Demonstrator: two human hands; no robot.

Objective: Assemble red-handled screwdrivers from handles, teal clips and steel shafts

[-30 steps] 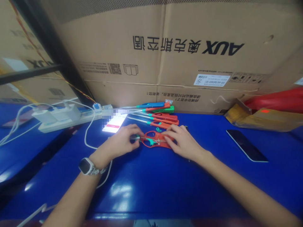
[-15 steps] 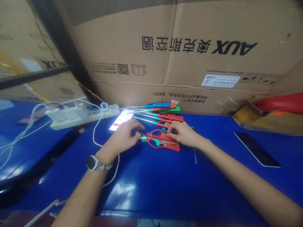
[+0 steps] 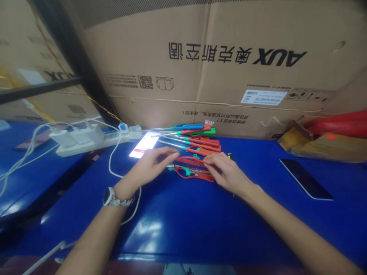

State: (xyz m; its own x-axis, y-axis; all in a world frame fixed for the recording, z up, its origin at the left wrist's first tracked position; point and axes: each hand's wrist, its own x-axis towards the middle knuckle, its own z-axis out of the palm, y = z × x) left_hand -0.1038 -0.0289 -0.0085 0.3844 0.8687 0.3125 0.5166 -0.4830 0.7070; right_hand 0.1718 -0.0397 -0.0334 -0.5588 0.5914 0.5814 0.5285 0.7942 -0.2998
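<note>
A red half of a lighter casing (image 3: pixel 190 159) is raised and tilted, pinched at its right end by my right hand (image 3: pixel 225 170). My left hand (image 3: pixel 150 164) has thumb and index fingertips drawn together at the casing half's left end. Just in front lies the opened gas lighter (image 3: pixel 187 172), its other red half showing a green trigger and clear inner parts. A small green piece (image 3: pixel 196 156) is visible just behind the raised half. Several long-nosed lighters in red (image 3: pixel 205 141), blue (image 3: pixel 190 126) and green (image 3: pixel 210 132) lie bunched behind my hands.
A lit phone (image 3: pixel 143 146) lies left of the lighters, near a power strip (image 3: pixel 71 149) with white plugs and cables. On the right are a dark phone (image 3: pixel 305 178) and a yellowish package (image 3: pixel 327 147). A big cardboard box (image 3: pixel 229 80) stands behind the blue tabletop (image 3: pixel 215 225).
The red casing half has come up off the opened lighter, exposing its inner parts. My left fingers have shifted from the nozzle to the casing half's end. The view has moved slightly.
</note>
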